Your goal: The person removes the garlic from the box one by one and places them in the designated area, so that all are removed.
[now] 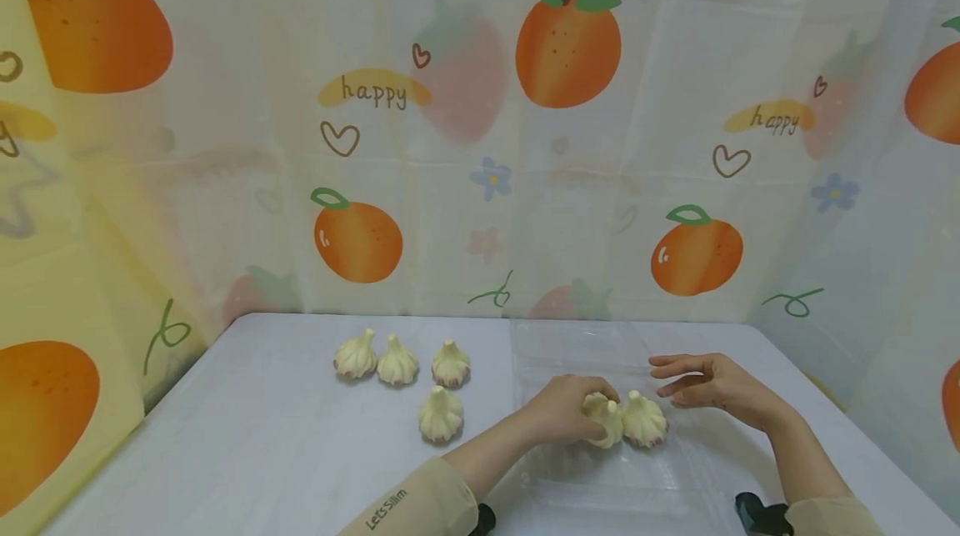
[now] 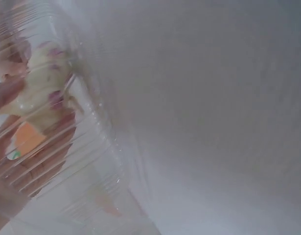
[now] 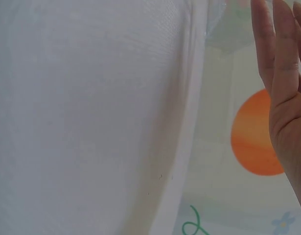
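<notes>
My left hand (image 1: 566,413) grips a cream garlic bulb (image 1: 606,423) over a clear plastic sheet or bag (image 1: 615,473) on the table. Touching or nearly touching it on the right is a second garlic bulb (image 1: 645,419). Just beyond that one, my right hand (image 1: 720,390) hovers with extended fingers and holds nothing. In the left wrist view, wrinkled clear plastic crosses in front of the hand (image 2: 37,161) and a bulb with purple marks (image 2: 47,83). The right wrist view catches only the straight fingers (image 3: 286,63) at its edge.
Several more garlic bulbs (image 1: 397,363) stand left of the plastic, with one (image 1: 441,415) nearer me. They share the white tabletop (image 1: 247,436). A fruit-printed curtain (image 1: 480,236) hangs behind the table. Dark straps show at both wrists.
</notes>
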{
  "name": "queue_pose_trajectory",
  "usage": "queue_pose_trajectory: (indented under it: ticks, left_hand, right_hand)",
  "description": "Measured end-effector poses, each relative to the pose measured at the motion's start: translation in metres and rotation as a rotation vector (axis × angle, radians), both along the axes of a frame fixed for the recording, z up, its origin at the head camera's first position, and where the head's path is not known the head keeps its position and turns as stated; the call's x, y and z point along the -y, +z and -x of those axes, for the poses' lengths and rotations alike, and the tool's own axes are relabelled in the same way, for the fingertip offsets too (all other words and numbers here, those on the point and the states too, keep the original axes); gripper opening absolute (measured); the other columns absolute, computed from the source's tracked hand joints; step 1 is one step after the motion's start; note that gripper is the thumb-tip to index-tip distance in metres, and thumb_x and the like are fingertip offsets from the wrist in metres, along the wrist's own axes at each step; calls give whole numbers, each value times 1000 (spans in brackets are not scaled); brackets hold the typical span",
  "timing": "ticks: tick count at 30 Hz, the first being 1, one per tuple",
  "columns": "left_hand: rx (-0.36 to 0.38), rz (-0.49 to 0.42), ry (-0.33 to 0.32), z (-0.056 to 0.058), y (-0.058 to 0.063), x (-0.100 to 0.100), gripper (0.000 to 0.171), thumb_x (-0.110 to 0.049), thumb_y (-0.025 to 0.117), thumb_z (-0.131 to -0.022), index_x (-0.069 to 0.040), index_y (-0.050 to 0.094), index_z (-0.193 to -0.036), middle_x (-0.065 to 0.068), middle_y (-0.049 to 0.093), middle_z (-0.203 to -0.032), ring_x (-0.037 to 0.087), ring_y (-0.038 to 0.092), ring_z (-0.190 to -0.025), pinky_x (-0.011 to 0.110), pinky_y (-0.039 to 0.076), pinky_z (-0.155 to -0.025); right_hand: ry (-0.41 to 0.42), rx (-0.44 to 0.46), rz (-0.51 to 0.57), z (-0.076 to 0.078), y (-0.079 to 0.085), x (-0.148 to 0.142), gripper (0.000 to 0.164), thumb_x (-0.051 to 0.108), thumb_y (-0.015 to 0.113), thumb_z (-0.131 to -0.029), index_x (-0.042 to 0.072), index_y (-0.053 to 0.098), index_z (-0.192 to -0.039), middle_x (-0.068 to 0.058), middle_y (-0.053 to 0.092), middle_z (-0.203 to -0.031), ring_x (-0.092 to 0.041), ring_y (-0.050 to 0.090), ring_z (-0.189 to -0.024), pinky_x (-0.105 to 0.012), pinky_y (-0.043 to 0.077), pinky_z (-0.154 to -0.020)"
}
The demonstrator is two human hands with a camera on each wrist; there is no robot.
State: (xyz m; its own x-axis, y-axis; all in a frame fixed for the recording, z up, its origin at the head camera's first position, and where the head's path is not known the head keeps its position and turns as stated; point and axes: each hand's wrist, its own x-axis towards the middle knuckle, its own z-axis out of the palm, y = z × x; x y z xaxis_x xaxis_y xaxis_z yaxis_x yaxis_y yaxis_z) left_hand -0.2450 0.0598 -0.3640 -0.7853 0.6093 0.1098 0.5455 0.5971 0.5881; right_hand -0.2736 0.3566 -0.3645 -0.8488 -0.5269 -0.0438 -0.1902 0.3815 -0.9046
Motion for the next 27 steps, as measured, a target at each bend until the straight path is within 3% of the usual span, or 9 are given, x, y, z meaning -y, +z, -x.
queue_pose_trajectory:
  ticks: [9, 22, 27]
  left_hand:
    - [-14, -39, 18, 0, 6, 9, 40, -18, 77, -78, -23, 69, -116, -1, 70, -126, 18, 62, -120, 29, 50, -98]
    - [4, -146, 39, -4, 33, 38, 42, -20, 75, -81, -25, 67, -122, -4, 67, -131, 22, 58, -125, 39, 50, -99]
    - [28, -176, 51, -10, 37, 50, 41, -22, 74, -81, -28, 67, -122, -4, 65, -133, 22, 59, -121, 39, 50, -96]
  right_hand:
    - [-12, -9, -29, 1, 0, 2, 46, 10, 60, -94, -11, 53, -134, 31, 59, -129, -8, 69, -107, -23, 57, -88]
    - [-21, 1, -39, 1, 0, 1, 48, 10, 61, -93, -11, 52, -135, 33, 58, -127, -6, 69, -106, -23, 57, -88]
    - [-12, 12, -14, 0, 1, 1, 47, 10, 61, -93, -11, 52, -134, 31, 59, -129, -7, 69, -107, -23, 57, -88]
